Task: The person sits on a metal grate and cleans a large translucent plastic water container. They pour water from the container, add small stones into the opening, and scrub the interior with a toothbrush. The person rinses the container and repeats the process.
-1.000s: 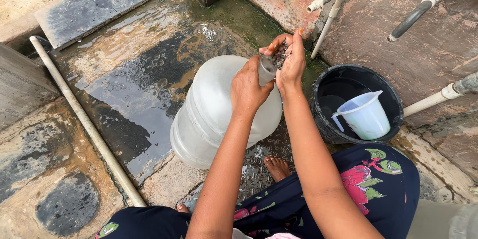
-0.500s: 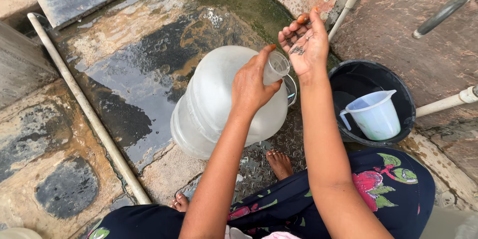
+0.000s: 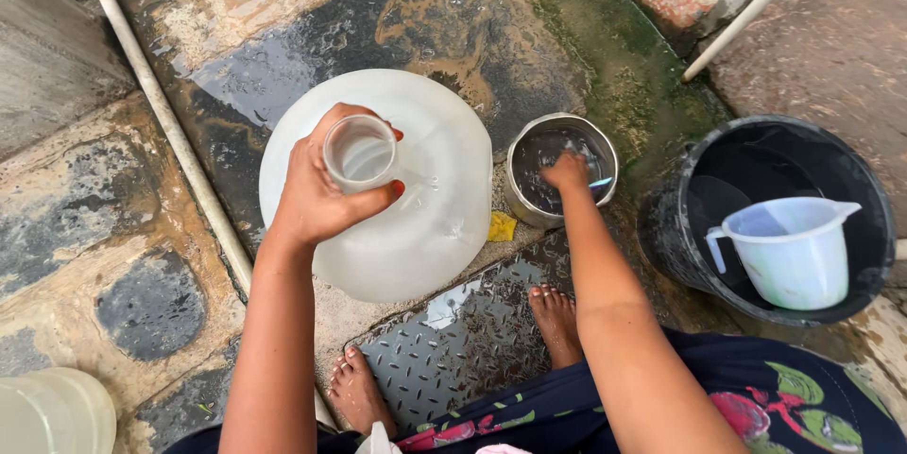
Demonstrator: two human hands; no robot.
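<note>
Left hand pinches the clear jug's neck in its grip; right hand, beside it, dips loosely curled into the steel pot.

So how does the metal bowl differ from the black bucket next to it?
The metal bowl is smaller, shiny and shallow; the black bucket is larger, dark and deeper. The right hand reaches into the bowl, while the bucket holds a pale plastic jug and no hand touches it. Both are round, open-topped and stand on the wet ground.
</note>
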